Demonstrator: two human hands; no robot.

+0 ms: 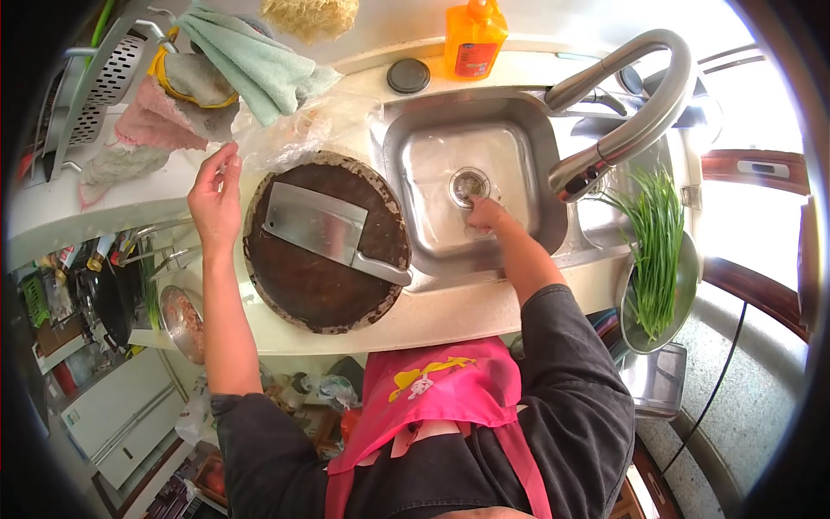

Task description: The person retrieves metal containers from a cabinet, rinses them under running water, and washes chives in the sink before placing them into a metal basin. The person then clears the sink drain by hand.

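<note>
Down in the sink (424, 186), my right hand (490, 214) reaches to the edge of the metal drain strainer (469, 185). Its index finger points at the strainer while the other fingers are curled; what they may hold is hidden. My left hand (216, 195) is raised over the counter, left of the round chopping board (303, 298), fingers extended and nothing seen in them. A cleaver (318, 222) lies flat on the board, its handle toward the sink. Crumpled clear plastic (298, 130) lies behind the board, near my left fingertips.
A curved faucet (644, 130) arches over the sink's right side. Green chives (654, 259) stand in a metal bowl (687, 298) at the right. An orange bottle (475, 43) and a dark round lid (408, 76) sit behind the sink. Cloths (251, 65) hang at the left.
</note>
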